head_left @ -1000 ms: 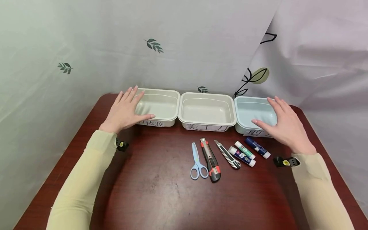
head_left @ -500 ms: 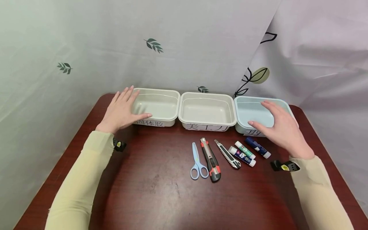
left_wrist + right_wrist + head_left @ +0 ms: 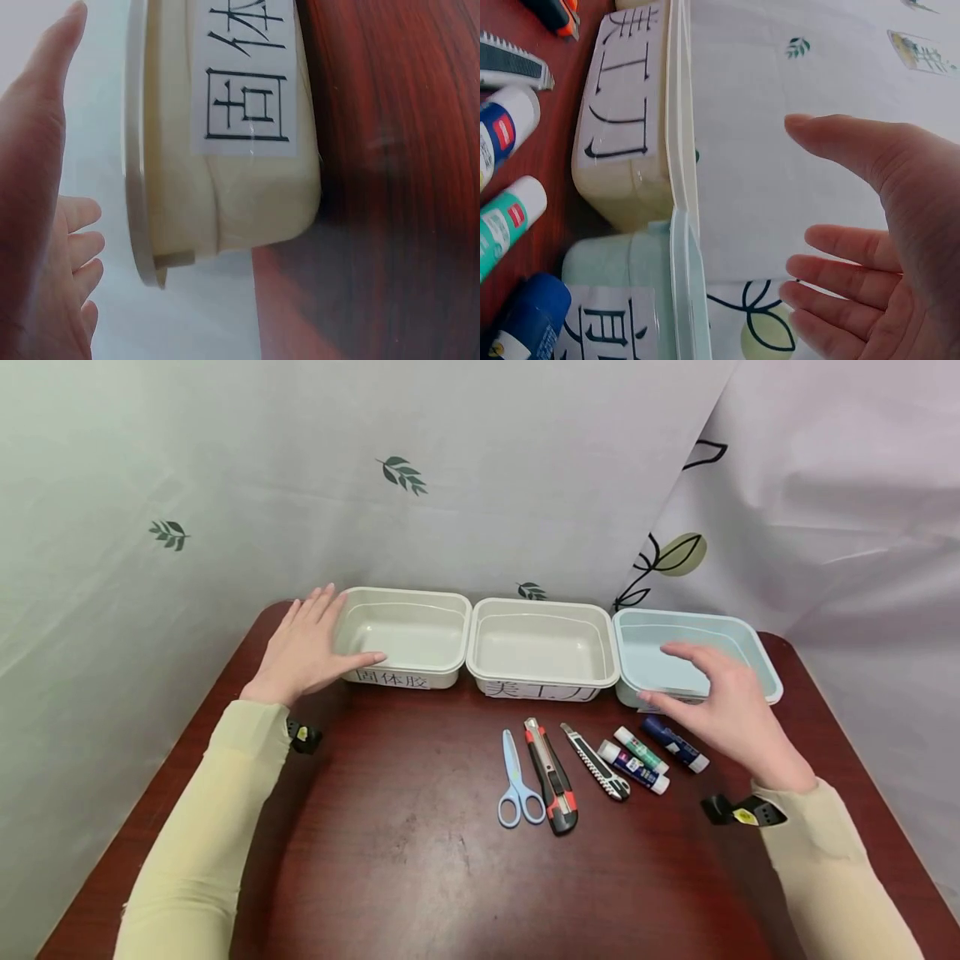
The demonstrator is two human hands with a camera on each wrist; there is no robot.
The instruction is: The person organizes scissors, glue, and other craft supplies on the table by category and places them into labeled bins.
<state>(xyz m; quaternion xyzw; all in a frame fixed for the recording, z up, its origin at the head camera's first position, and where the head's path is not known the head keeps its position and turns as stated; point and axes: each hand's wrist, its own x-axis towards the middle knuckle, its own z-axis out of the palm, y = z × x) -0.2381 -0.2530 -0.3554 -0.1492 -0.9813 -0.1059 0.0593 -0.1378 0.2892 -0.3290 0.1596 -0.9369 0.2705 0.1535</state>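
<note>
Nearest: two pale yellow sleeves [image 3: 191, 827], a small black device [image 3: 303, 737] at each cuff, reaching over a dark red-brown wooden table [image 3: 375, 860].

Next out, mid-table, left to right: light-blue scissors [image 3: 513, 764], loops toward the person, blades pointing away; a red-and-black utility knife [image 3: 551, 777] just beside them; a black-and-white utility knife [image 3: 596, 764], slanted. Right of that, a purple-and-white glue stick [image 3: 633, 768] and a green-and-white glue stick [image 3: 641, 749] lay side by side; a dark-blue glue stick [image 3: 675, 745] lay a little apart, near the bins.

Right hand [image 3: 727, 710]: above the front of the blue bin, near the dark-blue stick. Fingers gently bent, thumb spread wide from them; held nothing. Contact with the rim could not be told.

Left hand [image 3: 300, 647]: at the left end of the left cream bin. Fingers nearly straight, thumb stretched out along the front rim; nothing in grasp. Touch on the rim unclear.

Far edge: left cream bin [image 3: 444, 678], middle cream bin [image 3: 543, 652] and blue bin [image 3: 641, 660] stood in a row, sides meeting, each with a white front label in black characters; the blue one's was mostly covered in the head view.

Behind all: pale cloth [image 3: 480, 527] with leaf prints.
</note>
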